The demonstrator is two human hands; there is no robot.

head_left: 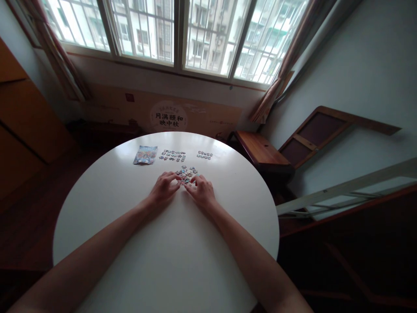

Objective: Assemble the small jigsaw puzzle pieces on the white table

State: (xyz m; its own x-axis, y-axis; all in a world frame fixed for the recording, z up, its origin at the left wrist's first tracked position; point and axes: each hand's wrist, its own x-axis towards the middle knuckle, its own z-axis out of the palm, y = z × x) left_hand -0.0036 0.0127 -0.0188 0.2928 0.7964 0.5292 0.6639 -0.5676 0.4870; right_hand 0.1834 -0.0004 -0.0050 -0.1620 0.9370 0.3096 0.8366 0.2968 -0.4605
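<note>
A loose pile of small jigsaw puzzle pieces [186, 174] lies on the white round table [153, 261], between and just beyond my hands. My left hand [163, 186] rests at the pile's left edge, its fingers curved and its thumb apart from the forefinger. On the right edge, my right hand [202, 190] is bent the same way, with a gap between thumb and forefinger. Both sets of fingertips are at the nearest pieces; no piece shows clearly lifted in either hand. Farther back, more pieces [172, 155] lie in rows, and a smaller group [204, 155] sits to the right.
A colourful picture packet [145, 155] lies flat at the table's back left. Beyond the table's right edge stands a wooden bench [260, 148]. Barred windows [202, 39] with curtains are behind, above a printed banner [169, 116]. A wooden cabinet [22, 117] stands left.
</note>
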